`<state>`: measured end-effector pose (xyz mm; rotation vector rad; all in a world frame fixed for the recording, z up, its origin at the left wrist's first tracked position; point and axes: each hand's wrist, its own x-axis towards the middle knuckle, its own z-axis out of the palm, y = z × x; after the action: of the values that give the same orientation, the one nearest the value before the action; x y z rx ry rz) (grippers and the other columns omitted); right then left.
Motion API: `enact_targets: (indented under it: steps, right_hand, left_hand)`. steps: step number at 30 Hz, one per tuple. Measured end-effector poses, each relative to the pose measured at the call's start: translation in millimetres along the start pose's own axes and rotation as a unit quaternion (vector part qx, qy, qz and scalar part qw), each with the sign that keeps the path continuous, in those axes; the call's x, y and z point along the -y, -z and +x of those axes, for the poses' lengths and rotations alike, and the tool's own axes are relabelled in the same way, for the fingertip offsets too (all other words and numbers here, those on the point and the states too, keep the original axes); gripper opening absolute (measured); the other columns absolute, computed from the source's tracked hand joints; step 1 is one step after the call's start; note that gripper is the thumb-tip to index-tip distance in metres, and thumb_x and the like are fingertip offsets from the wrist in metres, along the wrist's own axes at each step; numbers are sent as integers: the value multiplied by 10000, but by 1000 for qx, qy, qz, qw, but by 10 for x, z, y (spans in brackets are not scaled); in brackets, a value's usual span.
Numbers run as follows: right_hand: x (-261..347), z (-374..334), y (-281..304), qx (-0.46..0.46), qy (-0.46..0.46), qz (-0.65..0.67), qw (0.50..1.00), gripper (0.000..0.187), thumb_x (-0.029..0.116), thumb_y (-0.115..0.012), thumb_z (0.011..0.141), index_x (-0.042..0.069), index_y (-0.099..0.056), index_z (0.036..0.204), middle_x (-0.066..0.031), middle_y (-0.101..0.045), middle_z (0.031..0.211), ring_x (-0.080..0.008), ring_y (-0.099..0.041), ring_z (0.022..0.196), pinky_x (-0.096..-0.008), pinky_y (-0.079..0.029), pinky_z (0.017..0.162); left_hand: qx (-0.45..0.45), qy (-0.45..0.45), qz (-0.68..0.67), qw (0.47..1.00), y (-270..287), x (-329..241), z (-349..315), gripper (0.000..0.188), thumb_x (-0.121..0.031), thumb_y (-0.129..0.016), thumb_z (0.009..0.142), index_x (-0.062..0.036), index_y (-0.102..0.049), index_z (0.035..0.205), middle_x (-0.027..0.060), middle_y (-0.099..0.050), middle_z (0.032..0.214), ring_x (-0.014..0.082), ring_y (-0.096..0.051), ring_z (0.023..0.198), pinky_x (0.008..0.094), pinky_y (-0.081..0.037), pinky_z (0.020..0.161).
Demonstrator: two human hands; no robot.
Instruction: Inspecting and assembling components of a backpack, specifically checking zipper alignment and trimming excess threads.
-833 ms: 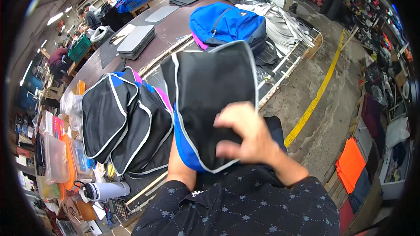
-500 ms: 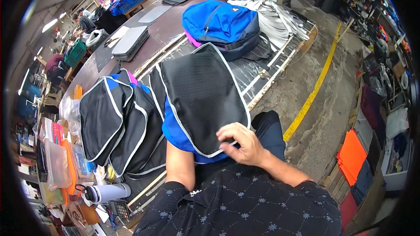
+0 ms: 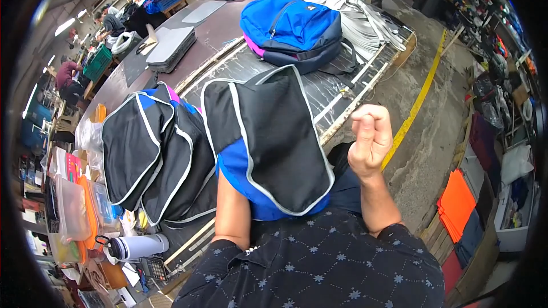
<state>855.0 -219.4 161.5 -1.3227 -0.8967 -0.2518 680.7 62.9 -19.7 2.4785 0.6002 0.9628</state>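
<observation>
In front of me is an inside-out backpack [image 3: 279, 142], black-lined with light grey binding along its seams and blue cloth showing at its lower left. My left forearm [image 3: 233, 208] runs up under it; the bag hides that hand and its fingers. To the right of the bag, my right hand [image 3: 372, 140] is raised clear of it, fingers curled in against the thumb. Whatever the pinch holds, if anything, is too small to make out. More inside-out bags [image 3: 165, 159] with the same grey binding lie to the left.
A finished blue backpack [image 3: 294, 28] sits further back on the table [image 3: 222, 74], beside grey strips [image 3: 365, 20]. Stacked grey panels [image 3: 170, 48] lie at the back left. A bottle [image 3: 137, 247], a calculator [image 3: 154, 268] and plastic boxes [image 3: 74, 211] are near left. Orange sheets [image 3: 456, 202] lie at right.
My right hand has lifted off the bag's lower right edge and moved up and right, its fingers now curled shut. The bag has turned, showing more of its left side panel.
</observation>
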Motion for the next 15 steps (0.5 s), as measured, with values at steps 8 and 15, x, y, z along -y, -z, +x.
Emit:
enact_targets:
  steps: [8, 15]
  right_hand:
    - [310, -795, -358, 475, 75, -124, 868, 571, 362, -932, 814, 55, -626, 1186, -95, -650, 1046, -318, -683, 967, -409, -559, 852]
    - [226, -423, -68, 134, -226, 111, 958, 109, 112, -582, 1140, 39, -663, 1147, 32, -562, 803, -79, -539, 704, -249, -436, 617]
  left_hand:
    - [-18, 10, 13, 1000, 50, 221, 1, 603, -308, -597, 1116, -26, -486, 1636, 201, -525, 1640, 352, -485, 1504, 434, -355, 1296]
    - [-19, 14, 27, 999, -14, 264, 107, 599, -309, -586, 1123, -25, -483, 1641, 206, -516, 1650, 360, -475, 1515, 437, -345, 1310]
